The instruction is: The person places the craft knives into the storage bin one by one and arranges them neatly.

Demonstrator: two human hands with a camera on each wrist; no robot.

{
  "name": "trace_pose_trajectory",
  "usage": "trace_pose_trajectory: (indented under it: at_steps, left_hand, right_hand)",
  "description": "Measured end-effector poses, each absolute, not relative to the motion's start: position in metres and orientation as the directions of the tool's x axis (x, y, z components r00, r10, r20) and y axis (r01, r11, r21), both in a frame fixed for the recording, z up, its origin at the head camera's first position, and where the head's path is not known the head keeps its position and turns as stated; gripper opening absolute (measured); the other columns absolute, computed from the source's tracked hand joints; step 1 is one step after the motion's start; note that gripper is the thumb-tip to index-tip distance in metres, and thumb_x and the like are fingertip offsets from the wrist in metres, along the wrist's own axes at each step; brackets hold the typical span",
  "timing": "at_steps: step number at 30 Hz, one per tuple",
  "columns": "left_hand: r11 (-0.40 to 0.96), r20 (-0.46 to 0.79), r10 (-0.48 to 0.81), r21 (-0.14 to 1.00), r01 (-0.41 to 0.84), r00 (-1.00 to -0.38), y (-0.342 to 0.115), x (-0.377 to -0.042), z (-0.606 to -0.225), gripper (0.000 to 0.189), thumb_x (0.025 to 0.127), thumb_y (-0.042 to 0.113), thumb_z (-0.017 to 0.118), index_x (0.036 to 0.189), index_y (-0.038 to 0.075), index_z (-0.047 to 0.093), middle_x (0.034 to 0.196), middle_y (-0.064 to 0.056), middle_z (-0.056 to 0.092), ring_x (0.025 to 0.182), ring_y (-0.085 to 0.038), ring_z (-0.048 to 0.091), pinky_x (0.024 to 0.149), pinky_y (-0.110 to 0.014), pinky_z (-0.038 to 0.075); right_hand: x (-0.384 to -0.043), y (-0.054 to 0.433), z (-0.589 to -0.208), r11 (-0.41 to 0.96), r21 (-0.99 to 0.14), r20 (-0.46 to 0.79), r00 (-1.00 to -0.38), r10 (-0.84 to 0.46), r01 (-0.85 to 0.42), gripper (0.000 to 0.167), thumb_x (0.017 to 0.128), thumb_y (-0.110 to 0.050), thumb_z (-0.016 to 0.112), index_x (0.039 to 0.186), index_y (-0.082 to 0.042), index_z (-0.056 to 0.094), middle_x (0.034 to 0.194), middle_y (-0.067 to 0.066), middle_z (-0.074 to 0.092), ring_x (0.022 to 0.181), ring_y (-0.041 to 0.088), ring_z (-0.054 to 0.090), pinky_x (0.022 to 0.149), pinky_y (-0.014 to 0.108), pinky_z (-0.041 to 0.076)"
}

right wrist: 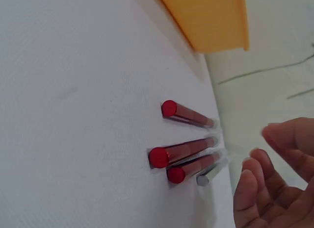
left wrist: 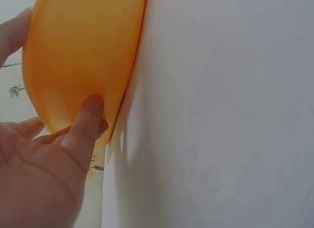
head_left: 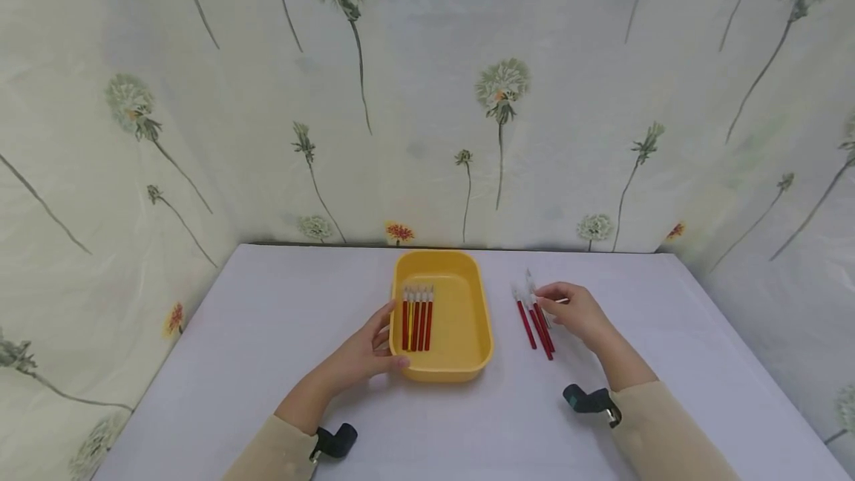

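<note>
My left hand (head_left: 364, 347) grips a yellow plastic tray (head_left: 461, 371) at its near left corner. In the left wrist view, one digit lies against the wall of the tray (left wrist: 78, 56) and other fingers reach around its side. Several red-barrelled pens (head_left: 421, 325) with clear caps lie side by side in the tray, one showing yellow. Right of the tray, my right hand (head_left: 577, 310) hovers by the capped ends of loose red pens (head_left: 525, 325). Thumb and fingers of the right hand (right wrist: 279, 184) are apart with nothing between them; a pale-ended pen (right wrist: 203, 179) lies beside the red ones.
A white table (head_left: 280, 303) carries everything and ends at a dark back edge. Flower-printed cloth (head_left: 427, 95) hangs behind and at both sides. Dark wrist-camera mounts (head_left: 337, 440) sit at both sleeves, close above the table.
</note>
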State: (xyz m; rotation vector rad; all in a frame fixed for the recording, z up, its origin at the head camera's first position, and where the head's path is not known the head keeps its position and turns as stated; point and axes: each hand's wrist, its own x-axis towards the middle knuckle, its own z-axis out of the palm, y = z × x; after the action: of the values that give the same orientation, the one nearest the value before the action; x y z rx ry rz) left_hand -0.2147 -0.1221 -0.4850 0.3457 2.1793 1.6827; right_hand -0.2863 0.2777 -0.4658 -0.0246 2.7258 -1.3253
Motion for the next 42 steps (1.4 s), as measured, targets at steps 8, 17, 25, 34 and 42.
trace_pose_trajectory:
  at_steps: [8, 17, 25, 34, 42]
  left_hand:
    - [0.259, -0.136, 0.409, 0.966, -0.028, -0.902, -0.121, -0.215, -0.482, 0.106, 0.084, 0.027, 0.083, 0.162, 0.02, 0.01, 0.165, -0.015, 0.018, 0.143, -0.033, 0.039, 0.109, -0.042, 0.042]
    - [0.264, -0.141, 0.4, 0.964, -0.034, -0.906, -0.122, -0.215, -0.482, 0.106, 0.084, 0.027, 0.083, 0.162, 0.021, 0.012, 0.165, -0.016, 0.019, 0.143, -0.035, 0.038, 0.11, -0.043, 0.042]
    - [0.262, -0.152, 0.406, 0.964, -0.044, -0.901, -0.123, -0.216, -0.483, 0.107, 0.084, 0.03, 0.083, 0.162, 0.022, 0.011, 0.165, -0.015, 0.017, 0.143, -0.034, 0.038, 0.111, -0.045, 0.04]
    - [0.249, -0.141, 0.409, 0.968, -0.039, -0.902, -0.122, -0.215, -0.485, 0.107, 0.084, 0.027, 0.083, 0.162, 0.021, 0.01, 0.165, -0.015, 0.017, 0.143, -0.034, 0.038, 0.111, -0.045, 0.041]
    - [0.271, -0.145, 0.401, 0.962, -0.034, -0.905, -0.121, -0.214, -0.484, 0.107, 0.084, 0.029, 0.083, 0.162, 0.02, 0.011, 0.166, -0.014, 0.017, 0.144, -0.033, 0.037, 0.111, -0.044, 0.041]
  right_hand:
    - [-0.302, 0.287, -0.48, 0.655, -0.754, -0.125, -0.991, -0.057, 0.058, 0.029, 0.101, -0.017, 0.061, 0.124, 0.0, 0.065, 0.12, 0.02, 0.061, 0.099, 0.027, 0.059, 0.075, 0.031, 0.054]
    - [-0.31, 0.289, -0.484, 0.656, -0.75, -0.183, -0.98, -0.081, 0.086, 0.028, 0.1, -0.014, 0.059, 0.124, 0.0, 0.064, 0.116, 0.02, 0.062, 0.09, 0.024, 0.057, 0.07, 0.03, 0.052]
    - [-0.315, 0.288, -0.485, 0.694, -0.717, -0.167, -0.982, -0.086, 0.061, 0.025, 0.096, -0.009, 0.064, 0.118, 0.001, 0.066, 0.104, 0.016, 0.064, 0.083, 0.023, 0.056, 0.066, 0.03, 0.05]
    - [-0.318, 0.288, -0.485, 0.749, -0.66, -0.172, -0.981, -0.091, 0.046, 0.026, 0.094, -0.009, 0.063, 0.119, -0.001, 0.067, 0.113, 0.023, 0.066, 0.093, 0.028, 0.062, 0.074, 0.038, 0.055]
    - [-0.318, 0.292, -0.48, 0.783, -0.62, -0.18, -0.98, -0.09, 0.042, 0.026, 0.092, -0.011, 0.066, 0.116, -0.001, 0.069, 0.109, 0.022, 0.069, 0.089, 0.026, 0.065, 0.074, 0.037, 0.055]
